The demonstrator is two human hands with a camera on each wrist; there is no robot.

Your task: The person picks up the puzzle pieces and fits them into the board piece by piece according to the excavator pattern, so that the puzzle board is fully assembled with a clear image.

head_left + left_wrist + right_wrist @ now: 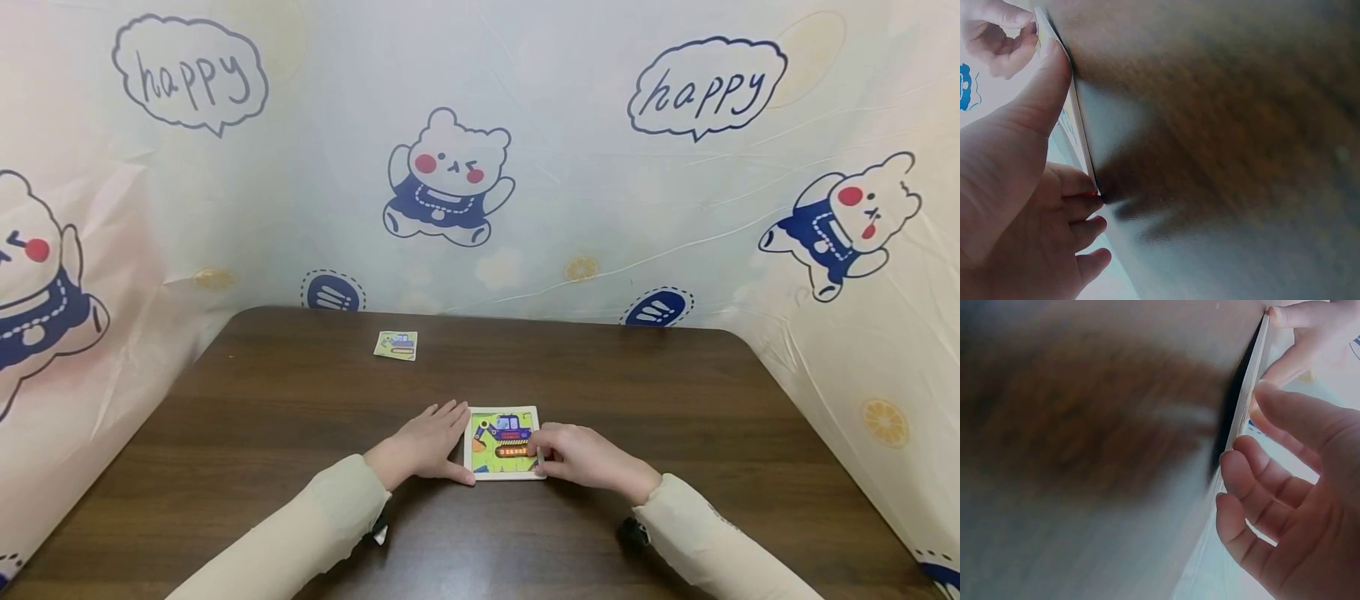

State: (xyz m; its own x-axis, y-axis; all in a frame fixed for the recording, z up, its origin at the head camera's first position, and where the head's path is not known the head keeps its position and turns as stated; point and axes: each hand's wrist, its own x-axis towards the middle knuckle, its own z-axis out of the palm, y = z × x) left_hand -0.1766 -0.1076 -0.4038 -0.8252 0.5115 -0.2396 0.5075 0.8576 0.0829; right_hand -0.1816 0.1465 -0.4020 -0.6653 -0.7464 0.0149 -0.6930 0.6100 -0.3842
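A framed jigsaw puzzle [504,444] with a white border lies flat on the table, its picture a purple excavator on green. My left hand [429,442] rests along its left edge, fingers straight and thumb at the lower left corner. At the right side, my right hand [581,454] has curled fingers, with thumb and index finger gripping the puzzle at its edge. The right wrist view shows that hand's thumb [1291,412] against the frame. Whether a single loose piece lies between those fingertips is hidden.
A small picture card [396,345] with a similar excavator lies toward the back of the dark brown wooden table [300,375]. A pale cloth backdrop [562,208] with cartoon bears encloses the table's back and sides.
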